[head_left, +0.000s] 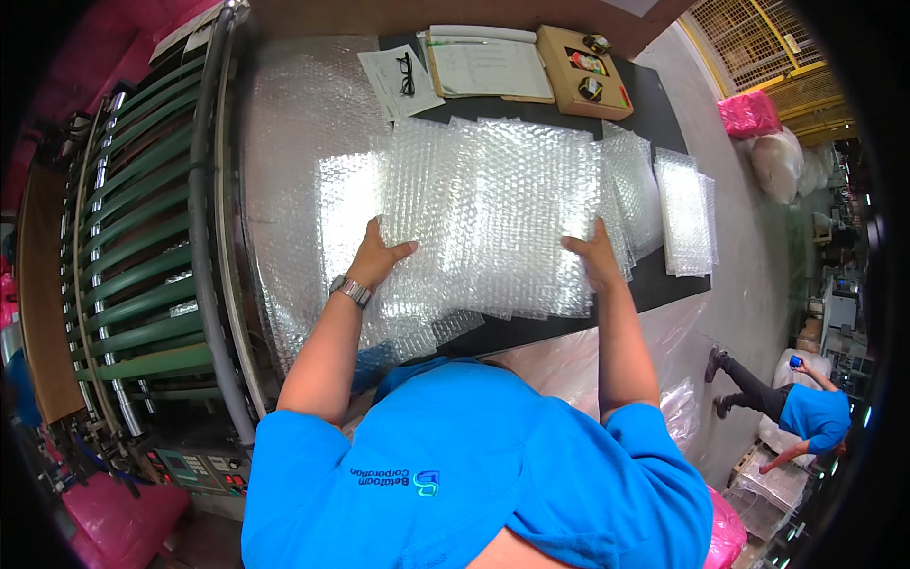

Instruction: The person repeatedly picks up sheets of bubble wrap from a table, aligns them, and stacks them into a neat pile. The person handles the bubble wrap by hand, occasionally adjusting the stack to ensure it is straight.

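Note:
A loose stack of clear bubble wrap sheets (493, 223) lies in front of me, its edges unevenly fanned. My left hand (382, 256) grips the stack's left side, thumb on top; a metal-band watch (352, 290) is on that wrist. On the right edge, my right hand (594, 256) holds the same stack, thumb over the top sheet. The other fingers of both hands are partly hidden by the plastic. More bubble wrap (632, 190) lies just right of the stack, and a smaller pile of bubble wrap pieces (684, 213) sits at the table's right end.
A dark table (654, 104) carries a clipboard with papers (488, 71), black glasses (407, 74) and a cardboard box (569, 95) with small items. Left stands a machine with green belts (147, 256). A person in blue (815, 417) is at the far right, near a pallet (773, 484).

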A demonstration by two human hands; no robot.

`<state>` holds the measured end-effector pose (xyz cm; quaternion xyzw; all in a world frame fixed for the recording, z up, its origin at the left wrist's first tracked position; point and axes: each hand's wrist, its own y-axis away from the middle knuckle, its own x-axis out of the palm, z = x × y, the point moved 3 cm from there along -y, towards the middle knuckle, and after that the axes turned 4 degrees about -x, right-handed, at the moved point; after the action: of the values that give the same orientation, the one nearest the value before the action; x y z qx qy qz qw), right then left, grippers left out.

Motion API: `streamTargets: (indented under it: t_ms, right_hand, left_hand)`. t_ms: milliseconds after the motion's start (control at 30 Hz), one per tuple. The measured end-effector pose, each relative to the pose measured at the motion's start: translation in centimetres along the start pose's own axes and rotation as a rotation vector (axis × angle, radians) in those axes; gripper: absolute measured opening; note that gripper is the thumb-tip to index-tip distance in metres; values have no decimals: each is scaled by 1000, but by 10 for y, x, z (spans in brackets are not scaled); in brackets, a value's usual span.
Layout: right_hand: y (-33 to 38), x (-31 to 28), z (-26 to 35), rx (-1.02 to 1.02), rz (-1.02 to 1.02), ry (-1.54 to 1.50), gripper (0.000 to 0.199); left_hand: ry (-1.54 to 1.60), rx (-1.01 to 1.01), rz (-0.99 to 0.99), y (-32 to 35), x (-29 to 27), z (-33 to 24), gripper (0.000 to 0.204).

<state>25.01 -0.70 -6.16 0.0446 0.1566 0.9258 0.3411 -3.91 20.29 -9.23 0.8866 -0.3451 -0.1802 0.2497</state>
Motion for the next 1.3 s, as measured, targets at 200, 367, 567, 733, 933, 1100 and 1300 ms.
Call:
streamTargets:
  t_ms: [200, 367, 567, 733, 933, 1100, 1300]
  right_hand:
    - [53, -73, 40, -145, -111, -54, 74]
    - [86, -140, 60, -244, -234, -389, 65]
    - [51, -60, 9, -129, 109, -685, 63]
    - [23, 50, -91, 386, 105, 43, 71]
    - [33, 58, -83, 230, 251, -375, 75]
    - [43, 38, -66, 214, 301, -740, 74]
    - [42, 52, -71, 366, 416, -472, 75]
  left_hand:
    - [28, 17, 30, 11, 7, 18, 90]
    - [93, -8, -6, 12, 18, 38, 90]
    - [33, -173, -39, 10, 16, 28, 89]
    - [194, -205, 122, 15, 18, 19, 88]
    - [17, -2, 116, 36, 28, -4, 102]
    - [201, 239, 380, 55, 43, -28, 104]
    - [225, 50, 273, 22, 42, 26, 104]
